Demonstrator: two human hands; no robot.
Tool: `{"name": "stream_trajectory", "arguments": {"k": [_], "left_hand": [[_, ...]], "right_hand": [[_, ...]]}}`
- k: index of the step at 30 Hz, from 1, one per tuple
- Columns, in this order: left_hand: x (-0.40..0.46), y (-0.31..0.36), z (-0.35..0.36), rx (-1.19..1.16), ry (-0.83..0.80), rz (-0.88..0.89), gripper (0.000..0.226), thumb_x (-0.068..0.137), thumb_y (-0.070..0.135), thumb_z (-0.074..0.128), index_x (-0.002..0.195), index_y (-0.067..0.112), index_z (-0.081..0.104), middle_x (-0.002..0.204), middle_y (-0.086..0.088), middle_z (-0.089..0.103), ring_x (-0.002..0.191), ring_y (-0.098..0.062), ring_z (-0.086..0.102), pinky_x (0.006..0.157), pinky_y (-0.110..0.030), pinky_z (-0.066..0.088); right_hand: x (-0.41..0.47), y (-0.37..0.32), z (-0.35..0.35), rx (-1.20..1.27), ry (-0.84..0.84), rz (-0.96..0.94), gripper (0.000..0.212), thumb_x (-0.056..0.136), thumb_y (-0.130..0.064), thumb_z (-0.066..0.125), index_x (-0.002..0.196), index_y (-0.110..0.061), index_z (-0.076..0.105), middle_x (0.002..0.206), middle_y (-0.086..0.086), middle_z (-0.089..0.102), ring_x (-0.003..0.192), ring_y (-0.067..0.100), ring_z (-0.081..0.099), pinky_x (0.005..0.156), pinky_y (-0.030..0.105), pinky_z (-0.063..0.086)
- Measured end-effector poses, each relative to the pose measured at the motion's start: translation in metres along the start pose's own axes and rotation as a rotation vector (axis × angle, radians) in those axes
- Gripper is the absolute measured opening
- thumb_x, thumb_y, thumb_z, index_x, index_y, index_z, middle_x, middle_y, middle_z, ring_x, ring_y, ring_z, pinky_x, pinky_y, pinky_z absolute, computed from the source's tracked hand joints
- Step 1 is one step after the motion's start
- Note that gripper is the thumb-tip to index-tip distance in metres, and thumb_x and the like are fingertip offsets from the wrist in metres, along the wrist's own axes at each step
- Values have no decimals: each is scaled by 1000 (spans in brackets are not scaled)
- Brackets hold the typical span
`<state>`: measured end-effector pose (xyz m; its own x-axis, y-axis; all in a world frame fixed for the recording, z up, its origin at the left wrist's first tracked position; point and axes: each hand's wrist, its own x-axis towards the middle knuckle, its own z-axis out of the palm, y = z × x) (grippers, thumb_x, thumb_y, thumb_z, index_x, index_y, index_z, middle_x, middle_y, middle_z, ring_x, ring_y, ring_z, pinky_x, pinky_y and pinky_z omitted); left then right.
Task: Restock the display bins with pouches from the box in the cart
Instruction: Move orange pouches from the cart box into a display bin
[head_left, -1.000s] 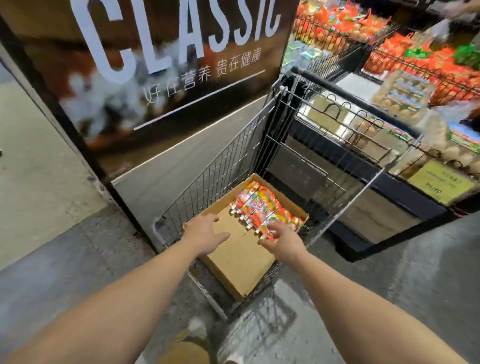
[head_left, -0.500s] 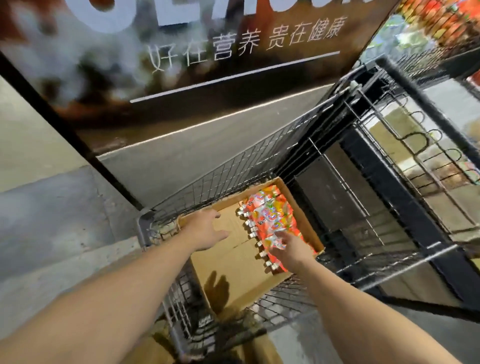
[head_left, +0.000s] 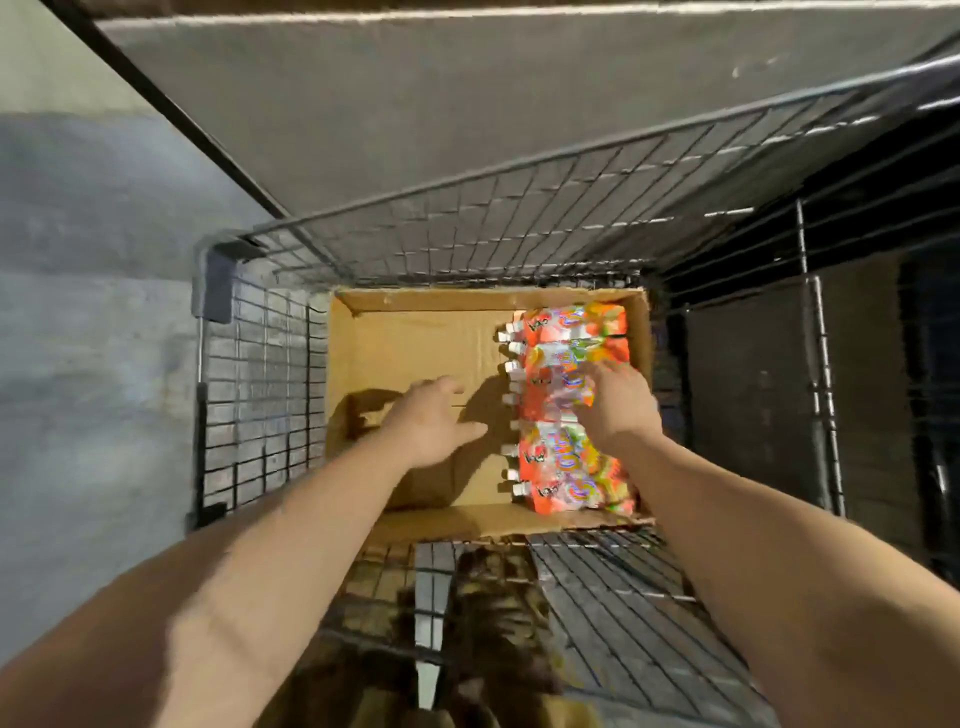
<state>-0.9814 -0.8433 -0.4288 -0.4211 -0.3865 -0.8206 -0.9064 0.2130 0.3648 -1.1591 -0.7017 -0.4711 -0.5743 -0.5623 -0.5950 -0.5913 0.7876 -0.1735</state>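
I look straight down into a wire cart (head_left: 467, 228) holding an open cardboard box (head_left: 358, 317). A row of orange-red spouted pouches (head_left: 571, 467) lies along the box's right side, with white caps pointing left. My right hand (head_left: 618, 410) is on the middle of the row, fingers curled over one pouch (head_left: 553, 392) that sits slightly above the others. My left hand (head_left: 431, 421) is spread with relaxed fingers over the bare box floor, thumb toward the caps, holding nothing. The display bins are out of view.
A grey panel (head_left: 467, 104) stands just beyond the cart's far wall. Grey floor (head_left: 88, 312) lies to the left. A dark metal rack frame (head_left: 810, 364) stands close on the right. Nearer me is the cart's wire bottom (head_left: 613, 587).
The view has tilted down over the cart, so the sign and bins have left the frame. Both hands have gone deeper into the box; my right hand has moved further along the pouch row.
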Motion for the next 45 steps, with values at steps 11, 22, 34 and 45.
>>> {"name": "stream_trajectory", "arguments": {"k": [11, 22, 34, 45], "left_hand": [[44, -8, 72, -130, -40, -100, 59, 90, 39, 63, 143, 23, 42, 149, -1, 42, 133, -21, 43, 101, -26, 36], [51, 6, 89, -1035, -98, -337, 36, 81, 33, 77, 113, 27, 62, 113, 7, 68, 100, -12, 63, 98, -38, 44], [54, -54, 97, -938, 7, -430, 23, 79, 35, 78, 97, 30, 64, 107, 3, 70, 98, -17, 65, 87, -34, 49], [-7, -39, 54, -1132, 74, -292, 14, 83, 23, 76, 91, 25, 65, 98, 0, 71, 90, -17, 68, 83, -39, 56]], "right_hand": [[62, 33, 50, -288, 127, -115, 35, 95, -17, 34, 123, -18, 54, 122, 7, 48, 122, 26, 37, 93, 35, 20], [16, -4, 50, 662, -570, -145, 22, 77, -13, 74, 97, -16, 68, 79, -5, 65, 69, 8, 57, 67, 22, 47], [47, 27, 74, -303, -87, 97, 36, 84, -29, 65, 116, -23, 49, 108, 7, 64, 112, 29, 54, 98, 43, 32], [-33, -42, 28, 852, -477, 37, 28, 72, -33, 83, 96, -22, 72, 87, -12, 73, 78, 3, 68, 59, 7, 48]]}}
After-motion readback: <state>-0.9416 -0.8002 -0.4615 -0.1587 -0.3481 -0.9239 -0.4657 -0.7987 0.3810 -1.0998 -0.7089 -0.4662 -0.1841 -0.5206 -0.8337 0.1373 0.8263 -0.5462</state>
